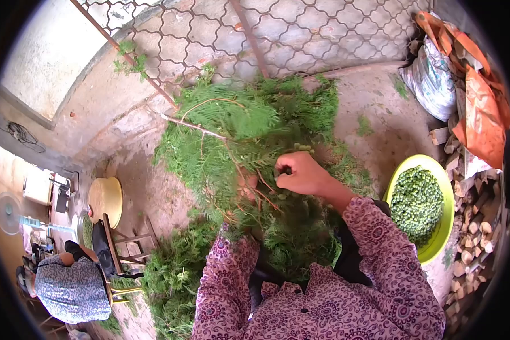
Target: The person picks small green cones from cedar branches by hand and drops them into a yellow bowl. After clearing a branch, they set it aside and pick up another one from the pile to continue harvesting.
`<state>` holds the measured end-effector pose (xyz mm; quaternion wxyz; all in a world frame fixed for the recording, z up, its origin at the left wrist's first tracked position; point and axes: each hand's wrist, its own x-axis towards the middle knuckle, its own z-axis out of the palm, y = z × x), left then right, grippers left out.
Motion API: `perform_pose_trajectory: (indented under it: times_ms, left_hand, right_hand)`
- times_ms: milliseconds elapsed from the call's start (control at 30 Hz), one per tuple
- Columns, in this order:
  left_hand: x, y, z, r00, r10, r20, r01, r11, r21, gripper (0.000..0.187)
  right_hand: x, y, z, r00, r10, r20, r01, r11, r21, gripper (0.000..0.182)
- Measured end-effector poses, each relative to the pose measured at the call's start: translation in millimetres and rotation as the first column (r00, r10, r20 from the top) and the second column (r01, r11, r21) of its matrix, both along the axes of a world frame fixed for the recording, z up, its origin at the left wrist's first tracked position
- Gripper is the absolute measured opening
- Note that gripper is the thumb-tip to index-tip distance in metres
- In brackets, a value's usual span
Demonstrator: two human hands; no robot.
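A leafy conifer branch (226,116) with flat feathery sprays and a bare reddish-brown stem stretches in front of me. My left hand (247,186), partly hidden by twigs and leaves, is closed around its lower twigs. Beside it on the right, my right hand (305,173) is closed with thumb and fingertips curled together near the twigs. What those fingers hold, if anything, I cannot make out. A few pale green cones (304,148) show just beyond the right hand. On my right, a yellow-green basin (448,226) holds a heap of small green cones (418,204).
Cut green branches (175,289) pile up around my legs and by the wire mesh fence (317,34). Split firewood (471,243), a white sack (433,79) and orange sheeting (481,113) line the right side. At left are another seated person (73,286), a tan basin (109,201) and a fan (10,212).
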<state>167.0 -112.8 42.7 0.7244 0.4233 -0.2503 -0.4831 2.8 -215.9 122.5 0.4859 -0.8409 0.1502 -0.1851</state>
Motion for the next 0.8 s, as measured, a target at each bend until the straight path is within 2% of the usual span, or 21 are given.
perform_pose_trajectory:
  times_ms: [33, 67, 100, 133, 167, 233, 300, 367, 400, 433, 467, 500, 567, 633, 767, 800]
  left_hand:
    - [4.0, 0.3, -2.0, 1.000, 0.006, -0.017, -0.007, 0.999, -0.054, 0.062]
    - [7.4, 2.3, -4.5, 0.999, 0.012, -0.030, -0.015, 0.995, -0.098, 0.061]
    - [9.5, 3.5, -5.6, 0.999, 0.015, -0.038, -0.020, 0.992, -0.126, 0.059]
    - [11.3, 4.5, -6.2, 0.999, 0.017, -0.045, -0.024, 0.988, -0.155, 0.058]
    - [12.7, 5.2, -6.9, 0.999, 0.016, -0.049, -0.025, 0.983, -0.182, 0.057]
    - [14.8, 7.9, -6.7, 0.999, 0.019, -0.044, -0.028, 0.976, -0.214, 0.055]
    - [13.7, 8.3, -7.4, 0.999, 0.023, -0.028, -0.029, 0.970, -0.240, 0.052]
    - [10.9, 8.6, -8.8, 1.000, 0.027, -0.010, -0.029, 0.965, -0.261, 0.050]
    - [9.0, 7.9, -8.8, 1.000, 0.028, 0.001, -0.027, 0.962, -0.272, 0.049]
    - [6.2, 6.7, -8.8, 0.999, 0.031, 0.019, -0.025, 0.960, -0.280, 0.048]
    - [4.7, 5.6, -8.6, 0.999, 0.033, 0.031, -0.023, 0.957, -0.290, 0.046]
    - [1.2, 4.1, -8.5, 0.998, 0.036, 0.051, -0.019, 0.955, -0.296, 0.045]
    - [-4.7, 2.5, -8.2, 0.995, 0.046, 0.089, -0.016, 0.951, -0.310, 0.043]
    - [-12.8, 0.8, -5.7, 0.990, 0.061, 0.125, -0.017, 0.945, -0.325, 0.041]
    - [-14.6, -2.6, -18.6, 0.980, 0.088, 0.176, -0.018, 0.930, -0.367, 0.036]
    - [-7.5, -3.4, -33.5, 0.980, 0.088, 0.177, -0.018, 0.930, -0.366, 0.036]
  right_hand:
    - [-3.8, -4.2, 5.1, 1.000, 0.007, -0.002, -0.007, 1.000, -0.002, 0.009]
    - [-8.6, -7.6, 10.5, 0.997, 0.077, -0.023, -0.062, 0.917, 0.395, 0.010]
    - [-10.9, -8.4, 12.7, 0.989, 0.146, -0.017, -0.087, 0.680, 0.728, 0.012]
    - [-10.8, -7.2, 10.8, 0.993, 0.046, 0.110, -0.116, 0.564, 0.818, 0.015]
    - [-11.3, -7.8, 12.6, 0.993, 0.047, 0.108, -0.115, 0.565, 0.817, 0.015]
    - [-12.9, -10.2, 18.4, 0.986, 0.013, 0.167, -0.156, 0.424, 0.892, 0.014]
    - [-7.5, -9.9, 8.5, 0.985, 0.022, 0.171, -0.161, 0.473, 0.866, 0.012]
    - [-2.7, -2.3, 5.7, 0.999, 0.020, 0.043, -0.042, 0.789, 0.613, 0.011]
    - [0.0, 3.6, 5.7, 0.998, -0.042, 0.038, 0.017, 0.861, 0.508, 0.015]
    - [2.5, 6.4, -0.4, 0.998, -0.041, 0.037, 0.017, 0.862, 0.506, 0.015]
    - [6.3, 7.4, -11.2, 0.987, -0.068, 0.148, 0.035, 0.976, 0.216, 0.017]
    - [8.9, 10.0, -13.5, 0.964, -0.058, 0.259, 0.084, 0.992, -0.091, 0.020]
    - [9.0, 13.3, -12.8, 0.972, -0.064, 0.224, 0.090, 0.990, -0.110, 0.022]
    - [9.2, 15.6, -11.9, 0.983, -0.097, 0.156, 0.147, 0.925, -0.349, 0.020]
    - [8.7, 14.2, -11.4, 0.982, -0.097, 0.163, 0.153, 0.911, -0.382, 0.021]
    - [7.9, 12.8, -12.4, 0.987, -0.110, 0.121, 0.145, 0.930, -0.337, 0.020]
